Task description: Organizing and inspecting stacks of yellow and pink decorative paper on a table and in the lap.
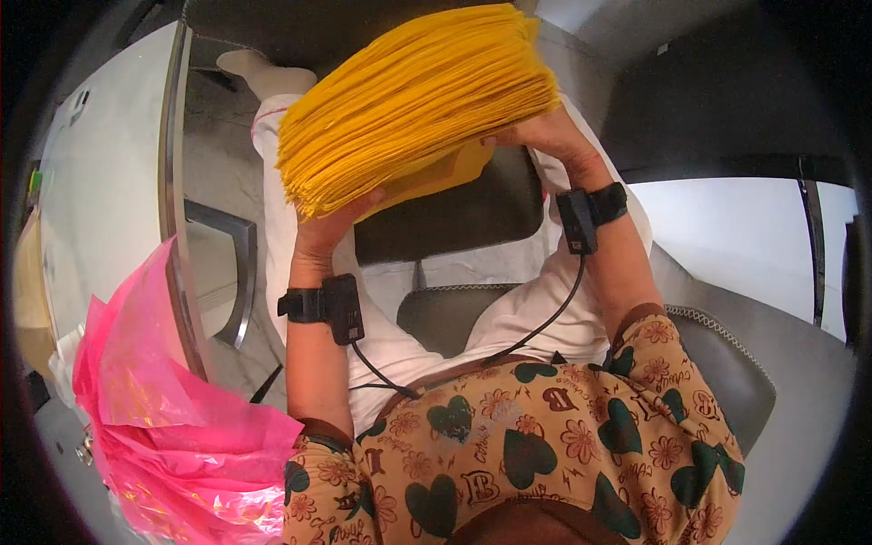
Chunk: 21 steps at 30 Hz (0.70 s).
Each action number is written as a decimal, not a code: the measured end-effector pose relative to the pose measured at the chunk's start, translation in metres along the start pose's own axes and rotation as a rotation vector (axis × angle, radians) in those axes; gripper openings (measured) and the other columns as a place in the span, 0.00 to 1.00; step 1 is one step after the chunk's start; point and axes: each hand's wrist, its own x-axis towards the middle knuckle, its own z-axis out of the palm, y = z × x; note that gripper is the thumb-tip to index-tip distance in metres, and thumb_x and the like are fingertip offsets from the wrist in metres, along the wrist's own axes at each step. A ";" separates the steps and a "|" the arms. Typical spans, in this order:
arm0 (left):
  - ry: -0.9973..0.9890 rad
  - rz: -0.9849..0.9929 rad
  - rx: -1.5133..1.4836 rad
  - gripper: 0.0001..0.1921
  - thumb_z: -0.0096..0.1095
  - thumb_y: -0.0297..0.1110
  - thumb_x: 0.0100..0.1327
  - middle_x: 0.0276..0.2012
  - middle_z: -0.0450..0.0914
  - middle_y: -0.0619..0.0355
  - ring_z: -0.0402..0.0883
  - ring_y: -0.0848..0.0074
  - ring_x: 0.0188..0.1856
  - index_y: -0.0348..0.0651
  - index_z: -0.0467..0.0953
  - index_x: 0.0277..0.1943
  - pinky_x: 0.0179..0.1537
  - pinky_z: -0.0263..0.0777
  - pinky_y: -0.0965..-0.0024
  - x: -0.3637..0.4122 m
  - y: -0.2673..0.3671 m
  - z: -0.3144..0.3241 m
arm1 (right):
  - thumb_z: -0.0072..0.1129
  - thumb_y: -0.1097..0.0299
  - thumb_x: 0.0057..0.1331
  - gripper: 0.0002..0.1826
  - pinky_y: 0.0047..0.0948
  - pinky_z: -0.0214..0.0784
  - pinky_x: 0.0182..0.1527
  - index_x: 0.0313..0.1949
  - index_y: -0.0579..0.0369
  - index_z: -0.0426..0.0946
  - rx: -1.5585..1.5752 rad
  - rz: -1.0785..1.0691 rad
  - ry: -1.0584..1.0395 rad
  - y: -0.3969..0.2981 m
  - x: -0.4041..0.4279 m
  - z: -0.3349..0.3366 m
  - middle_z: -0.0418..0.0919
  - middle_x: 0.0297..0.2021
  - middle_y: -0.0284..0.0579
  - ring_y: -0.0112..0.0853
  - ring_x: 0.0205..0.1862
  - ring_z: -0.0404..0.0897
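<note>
A thick stack of yellow fabric-like sheets (422,102) is raised in front of me, its layered edges facing me. My left hand (334,218) grips the stack's lower left end, fingers partly hidden beneath it. At the lower right end, my right hand (545,133) holds the stack from below, its thumb along the underside. A yellow flap (443,174) shows below the stack, between my hands. Black strapped devices with cables sit on both forearms.
A dark padded seat (456,211) stands between my knees. To the left is a white table (109,150) with a metal-trimmed edge. A shiny pink plastic bag (170,436) bulges beside my left elbow. A white panel (736,231) is at the right.
</note>
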 end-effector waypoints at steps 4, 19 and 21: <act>-0.128 -0.103 0.008 0.26 0.74 0.29 0.46 0.46 0.79 0.57 0.75 0.67 0.49 0.44 0.75 0.51 0.54 0.66 0.66 0.010 -0.028 0.016 | 0.70 0.75 0.44 0.32 0.29 0.67 0.52 0.51 0.54 0.71 0.063 -0.016 -0.018 0.023 0.006 0.004 0.78 0.45 0.37 0.28 0.48 0.75; -0.090 0.187 0.390 0.21 0.71 0.32 0.51 0.45 0.79 0.57 0.76 0.68 0.47 0.40 0.75 0.49 0.48 0.70 0.67 -0.001 -0.037 0.008 | 0.71 0.75 0.44 0.37 0.29 0.65 0.54 0.55 0.54 0.67 0.007 -0.041 0.006 0.033 0.003 0.011 0.76 0.48 0.40 0.30 0.50 0.73; -0.215 0.071 0.290 0.18 0.68 0.37 0.54 0.45 0.80 0.58 0.75 0.64 0.50 0.46 0.77 0.48 0.52 0.66 0.62 0.013 -0.037 0.016 | 0.71 0.75 0.44 0.36 0.29 0.64 0.55 0.55 0.54 0.68 -0.036 -0.013 -0.038 0.042 0.007 0.014 0.76 0.48 0.40 0.30 0.50 0.73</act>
